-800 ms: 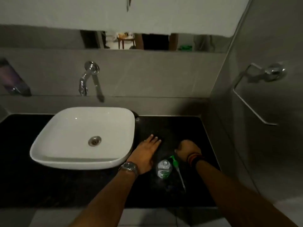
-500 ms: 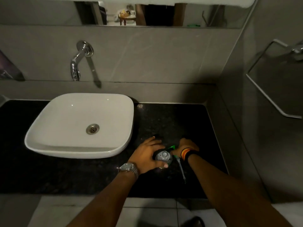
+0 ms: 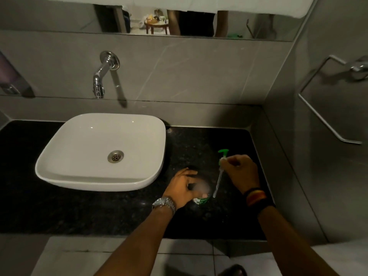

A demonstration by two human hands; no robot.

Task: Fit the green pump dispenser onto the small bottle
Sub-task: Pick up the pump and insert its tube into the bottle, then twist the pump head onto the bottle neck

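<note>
While I work at the black tabletop (image 3: 119,212):
Left hand (image 3: 182,189): my grip wraps the small bottle (image 3: 201,197); contents unclear.
Right hand (image 3: 240,172): my grip pinches the green pump dispenser (image 3: 222,156), tube beside the bottle.

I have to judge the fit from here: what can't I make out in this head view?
- Small bottle: its top and neck are blurred and partly covered by the left hand, so the opening is unreadable.
- Green pump dispenser: its collar is hidden in the right hand; thread unseen.
- Tube tip: too thin to tell if it touches the bottle.
- Label text: too small.
</note>
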